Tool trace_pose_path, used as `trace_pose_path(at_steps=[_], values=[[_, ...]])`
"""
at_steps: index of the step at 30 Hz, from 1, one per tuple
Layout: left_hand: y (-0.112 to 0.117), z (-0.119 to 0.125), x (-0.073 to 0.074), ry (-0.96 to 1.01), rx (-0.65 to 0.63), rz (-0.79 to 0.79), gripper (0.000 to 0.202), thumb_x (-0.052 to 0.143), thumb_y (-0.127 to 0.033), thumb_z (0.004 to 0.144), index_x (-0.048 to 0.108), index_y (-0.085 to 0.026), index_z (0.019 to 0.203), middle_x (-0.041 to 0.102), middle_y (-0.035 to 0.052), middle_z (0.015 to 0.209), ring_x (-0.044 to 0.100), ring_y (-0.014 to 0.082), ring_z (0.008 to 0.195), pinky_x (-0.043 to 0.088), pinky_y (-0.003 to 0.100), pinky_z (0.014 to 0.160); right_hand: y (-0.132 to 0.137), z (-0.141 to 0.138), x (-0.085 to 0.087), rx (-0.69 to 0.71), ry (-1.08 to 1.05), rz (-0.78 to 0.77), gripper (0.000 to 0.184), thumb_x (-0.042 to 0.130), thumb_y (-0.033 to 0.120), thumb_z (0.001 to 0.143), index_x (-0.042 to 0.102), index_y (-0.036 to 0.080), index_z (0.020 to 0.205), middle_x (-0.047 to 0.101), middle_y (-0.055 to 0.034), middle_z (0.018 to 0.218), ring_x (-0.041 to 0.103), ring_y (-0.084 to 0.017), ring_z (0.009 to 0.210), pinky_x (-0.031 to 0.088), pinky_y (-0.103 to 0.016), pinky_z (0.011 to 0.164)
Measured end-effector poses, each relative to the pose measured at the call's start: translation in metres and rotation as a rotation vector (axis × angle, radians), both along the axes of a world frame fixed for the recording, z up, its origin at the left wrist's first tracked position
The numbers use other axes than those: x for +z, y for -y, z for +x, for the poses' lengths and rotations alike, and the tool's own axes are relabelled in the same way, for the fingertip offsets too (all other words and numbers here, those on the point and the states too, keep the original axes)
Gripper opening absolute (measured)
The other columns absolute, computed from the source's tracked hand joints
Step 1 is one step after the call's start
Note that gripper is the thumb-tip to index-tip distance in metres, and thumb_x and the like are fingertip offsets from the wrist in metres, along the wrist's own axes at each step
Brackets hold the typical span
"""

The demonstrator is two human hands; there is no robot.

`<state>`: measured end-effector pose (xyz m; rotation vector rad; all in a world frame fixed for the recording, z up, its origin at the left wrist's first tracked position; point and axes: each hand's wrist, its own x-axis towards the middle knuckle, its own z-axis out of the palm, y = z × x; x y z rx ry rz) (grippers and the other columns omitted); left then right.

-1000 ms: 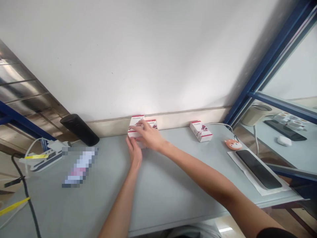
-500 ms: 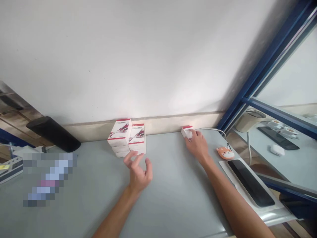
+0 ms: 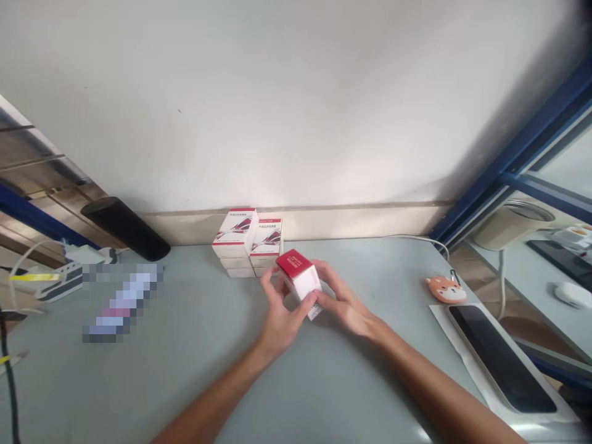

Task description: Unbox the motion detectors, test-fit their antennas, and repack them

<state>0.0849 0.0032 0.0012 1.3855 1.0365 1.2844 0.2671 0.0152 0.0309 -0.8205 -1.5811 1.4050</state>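
A small white box with a red end (image 3: 300,279) is held between both hands just above the grey table (image 3: 194,364). My left hand (image 3: 277,317) grips its left side with thumb and fingers. My right hand (image 3: 345,302) holds its right and lower side. Just behind them, against the wall, stands a stack of like white and red boxes (image 3: 247,242), two columns side by side.
A black cylinder (image 3: 124,228) lies at the back left beside a white power strip (image 3: 55,280). A blurred flat item (image 3: 121,302) rests left of centre. At right are an orange animal-shaped case (image 3: 444,288), a dark phone on a white sheet (image 3: 502,357) and a white cable (image 3: 416,239).
My right hand took the single box from the back right of the table and brought it to the middle. My left hand closed on it too.
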Motion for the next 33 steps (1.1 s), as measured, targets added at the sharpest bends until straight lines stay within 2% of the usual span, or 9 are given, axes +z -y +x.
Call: trace_pose_path(at_steps=[2, 5, 10, 15, 18, 21, 24, 29, 33], values=[[-0.001, -0.001, 0.001, -0.106, 0.075, 0.067, 0.075, 0.078, -0.04, 0.092, 0.029, -0.035, 0.148, 0.062, 0.0104, 0.14, 0.064, 0.0271, 0.127, 0.055, 0.045, 0.103, 0.002, 0.003, 0.002, -0.043, 0.018, 0.08, 0.055, 0.058, 0.058, 0.102, 0.045, 0.04, 0.152, 0.048, -0.0046, 0.163, 0.045, -0.03, 0.149, 0.041, -0.049, 0.12], [-0.005, -0.008, -0.001, -0.348, 0.145, 0.261, 0.075, 0.082, -0.032, 0.087, 0.039, -0.033, 0.148, 0.062, 0.0113, 0.141, 0.065, 0.0293, 0.127, 0.056, 0.047, 0.102, 0.002, 0.007, 0.003, -0.149, 0.089, 0.177, 0.061, 0.061, 0.059, 0.1, 0.041, 0.037, 0.154, 0.049, -0.0087, 0.159, 0.05, -0.031, 0.143, 0.044, -0.052, 0.118], [-0.012, -0.019, -0.001, -0.684, 0.219, 0.644, 0.074, 0.078, -0.012, 0.085, 0.044, -0.03, 0.148, 0.057, 0.0145, 0.148, 0.057, 0.0328, 0.139, 0.048, 0.057, 0.114, 0.003, 0.0, -0.001, -0.346, 0.233, 0.373, 0.037, 0.06, 0.038, 0.103, 0.055, 0.032, 0.14, 0.063, -0.0098, 0.127, 0.064, -0.025, 0.112, 0.055, -0.048, 0.103], [-0.013, -0.021, 0.008, -0.808, 0.224, 0.896, 0.066, 0.071, 0.0, 0.085, 0.048, -0.027, 0.141, 0.055, 0.0168, 0.145, 0.052, 0.0363, 0.145, 0.044, 0.065, 0.117, 0.006, -0.002, -0.008, -0.347, 0.178, 0.462, 0.037, 0.057, 0.027, 0.104, 0.055, 0.031, 0.14, 0.065, -0.0096, 0.128, 0.066, -0.023, 0.11, 0.059, -0.043, 0.095], [-0.011, -0.02, 0.012, -0.811, 0.205, 0.949, 0.062, 0.068, 0.005, 0.083, 0.053, -0.025, 0.135, 0.05, 0.0176, 0.146, 0.052, 0.0371, 0.144, 0.047, 0.066, 0.114, 0.009, 0.003, -0.01, -0.409, 0.142, 0.485, 0.034, 0.049, 0.026, 0.108, 0.056, 0.031, 0.14, 0.069, -0.0083, 0.124, 0.07, -0.021, 0.103, 0.061, -0.038, 0.087], [-0.01, -0.02, 0.012, -0.772, 0.126, 0.98, 0.058, 0.064, 0.009, 0.082, 0.057, -0.024, 0.129, 0.042, 0.0185, 0.151, 0.052, 0.0361, 0.143, 0.055, 0.059, 0.109, 0.012, 0.004, -0.01, -0.62, 0.159, 0.44, 0.034, 0.037, 0.027, 0.112, 0.062, 0.03, 0.136, 0.072, -0.0077, 0.124, 0.072, -0.02, 0.101, 0.06, -0.034, 0.082], [-0.009, -0.02, 0.009, -0.747, 0.082, 0.98, 0.057, 0.064, 0.007, 0.08, 0.057, -0.026, 0.125, 0.037, 0.0173, 0.154, 0.053, 0.0351, 0.141, 0.06, 0.054, 0.104, 0.012, 0.0, -0.007, -0.767, 0.127, 0.429, 0.032, 0.038, 0.027, 0.112, 0.065, 0.029, 0.129, 0.073, -0.0061, 0.123, 0.072, -0.019, 0.103, 0.059, -0.033, 0.086], [-0.012, -0.021, 0.007, -0.733, 0.108, 1.0, 0.06, 0.071, -0.001, 0.077, 0.057, -0.029, 0.129, 0.048, 0.015, 0.149, 0.06, 0.0327, 0.135, 0.062, 0.049, 0.101, 0.0, 0.001, -0.005, -0.818, 0.286, 0.483, 0.028, 0.038, 0.021, 0.109, 0.062, 0.027, 0.123, 0.069, -0.0062, 0.112, 0.07, -0.018, 0.097, 0.059, -0.034, 0.082], [-0.014, -0.022, 0.008, -0.77, 0.193, 0.964, 0.062, 0.075, -0.006, 0.078, 0.058, -0.029, 0.133, 0.062, 0.013, 0.139, 0.071, 0.0277, 0.119, 0.064, 0.042, 0.097, -0.011, 0.011, -0.007, -0.861, 0.601, 0.763, 0.032, 0.051, 0.009, 0.099, 0.066, 0.029, 0.12, 0.058, -0.0105, 0.123, 0.065, -0.023, 0.108, 0.059, -0.04, 0.083]])
